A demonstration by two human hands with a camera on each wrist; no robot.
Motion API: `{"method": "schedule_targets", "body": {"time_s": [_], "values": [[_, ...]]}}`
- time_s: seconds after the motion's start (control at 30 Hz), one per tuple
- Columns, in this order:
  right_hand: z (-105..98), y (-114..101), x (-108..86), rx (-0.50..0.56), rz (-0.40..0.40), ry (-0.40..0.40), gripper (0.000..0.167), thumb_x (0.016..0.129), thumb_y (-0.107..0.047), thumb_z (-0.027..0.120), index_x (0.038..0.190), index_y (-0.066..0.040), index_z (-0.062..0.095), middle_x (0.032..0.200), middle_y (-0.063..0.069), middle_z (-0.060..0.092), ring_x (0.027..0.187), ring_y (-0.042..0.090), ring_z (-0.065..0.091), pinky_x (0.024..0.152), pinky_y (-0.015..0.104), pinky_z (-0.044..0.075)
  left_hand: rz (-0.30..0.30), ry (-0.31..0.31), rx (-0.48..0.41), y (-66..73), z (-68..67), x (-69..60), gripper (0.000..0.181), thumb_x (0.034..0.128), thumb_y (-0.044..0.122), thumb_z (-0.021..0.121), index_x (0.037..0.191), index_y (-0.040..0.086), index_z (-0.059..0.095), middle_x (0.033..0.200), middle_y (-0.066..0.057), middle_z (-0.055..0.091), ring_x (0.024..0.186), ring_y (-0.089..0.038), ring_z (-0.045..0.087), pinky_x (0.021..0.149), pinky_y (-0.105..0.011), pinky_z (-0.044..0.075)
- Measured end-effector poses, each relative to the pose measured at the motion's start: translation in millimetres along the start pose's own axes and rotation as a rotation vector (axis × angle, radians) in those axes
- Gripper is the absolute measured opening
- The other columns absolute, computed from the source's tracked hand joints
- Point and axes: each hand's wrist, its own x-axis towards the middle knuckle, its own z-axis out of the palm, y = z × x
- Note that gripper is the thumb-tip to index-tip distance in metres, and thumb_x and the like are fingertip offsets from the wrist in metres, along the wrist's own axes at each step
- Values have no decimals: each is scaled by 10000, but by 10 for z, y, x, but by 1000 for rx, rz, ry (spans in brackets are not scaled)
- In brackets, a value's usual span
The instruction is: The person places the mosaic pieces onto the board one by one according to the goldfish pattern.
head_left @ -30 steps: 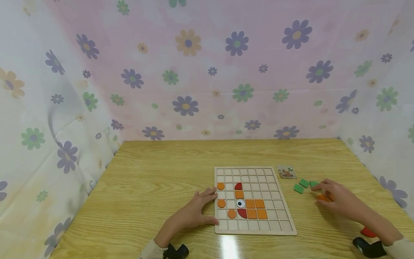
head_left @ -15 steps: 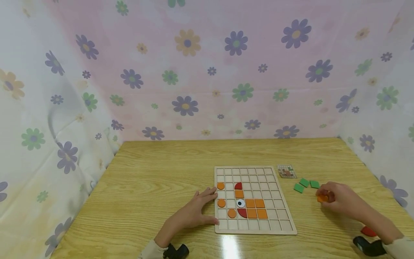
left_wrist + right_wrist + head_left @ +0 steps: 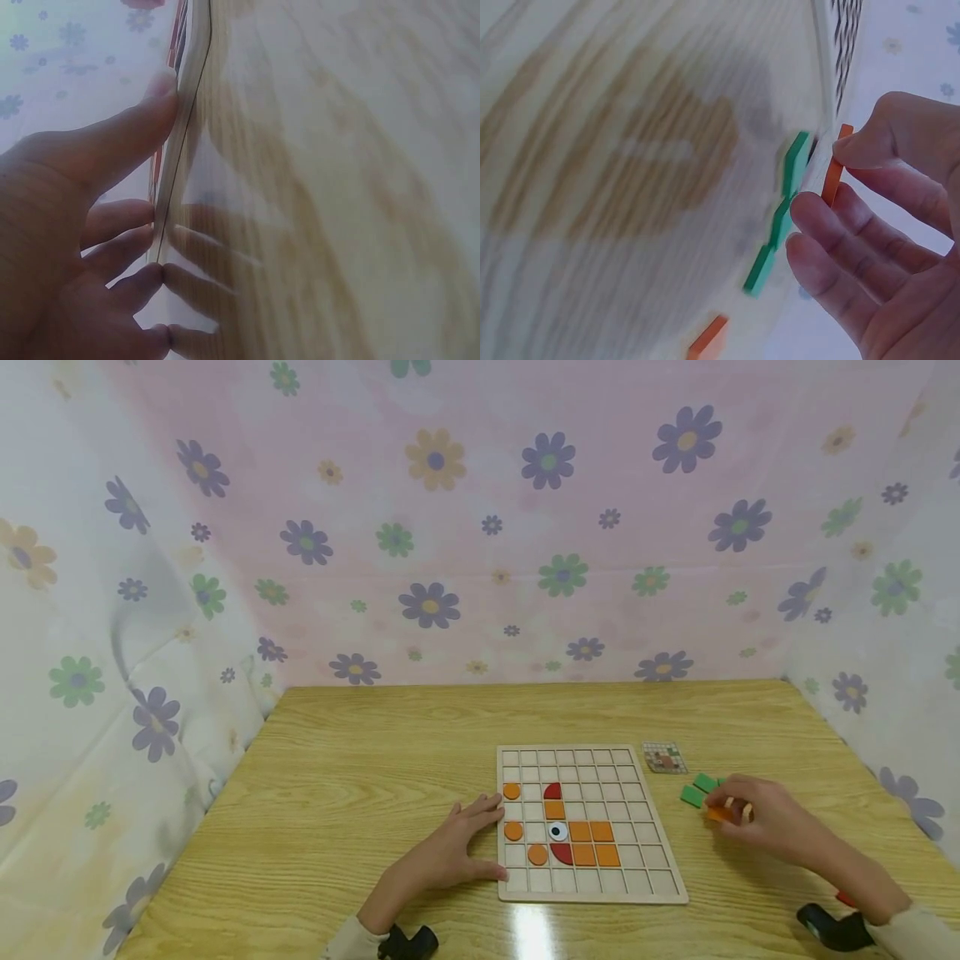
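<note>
Wooden tabletop point(image 3: 390, 735), orange tile point(image 3: 837, 171) in a fingertip pinch of the right hand point(image 3: 768, 817)

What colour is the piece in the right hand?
The piece is orange, clearest in the right wrist view.

Table point(image 3: 390, 735): yellowish wood grain, a white glare toward its near side.
Grid board point(image 3: 613, 812): flat, well in from the far edge, closer to the right edge than the left.
Picture card point(image 3: 664, 758): just beside the board, toward the right edge.
Green tiles point(image 3: 781, 221): three, close together, between card and right edge.
Orange piece point(image 3: 709, 339): near those tiles.
Red piece point(image 3: 845, 899): mostly hidden, toward the right edge.
</note>
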Motion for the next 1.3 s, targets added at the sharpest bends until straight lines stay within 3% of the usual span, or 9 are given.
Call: {"method": "schedule_targets", "body": {"time_s": [0.33, 0.7, 1.17, 1.3], "values": [[107, -157, 206, 32, -104, 34, 281, 684, 64, 750, 888, -113, 672, 856, -48, 585, 647, -16, 495, 442, 183, 413, 15, 8, 0, 6, 6, -2, 817, 778, 468, 734, 1425, 75, 428, 1543, -27, 250, 1423, -258, 170, 1130, -549, 52], [244, -364, 401, 96, -122, 35, 300, 710, 72, 703, 909, -151, 670, 892, -42, 599, 696, 46, 545, 448, 177, 411, 28, 24, 8, 0, 6, -2, 807, 782, 482, 724, 1415, 70, 440, 1537, -39, 268, 1420, -272, 182, 1123, -568, 61], [399, -545, 597, 100, -177, -22, 243, 739, 28, 686, 910, -145, 676, 897, -72, 577, 696, 43, 502, 486, 177, 433, 17, 13, -2, 17, 8, 0, 813, 777, 467, 735, 1426, 86, 429, 1542, -15, 256, 1426, -244, 165, 1131, -548, 46], [446, -603, 674, 93, -187, -61, 239, 746, 33, 674, 903, -147, 670, 877, -89, 567, 683, 36, 508, 556, 203, 428, 1, 8, -9, 28, -10, -9, 819, 775, 457, 741, 1427, 74, 426, 1543, -18, 253, 1425, -242, 166, 1137, -531, 50]]}}
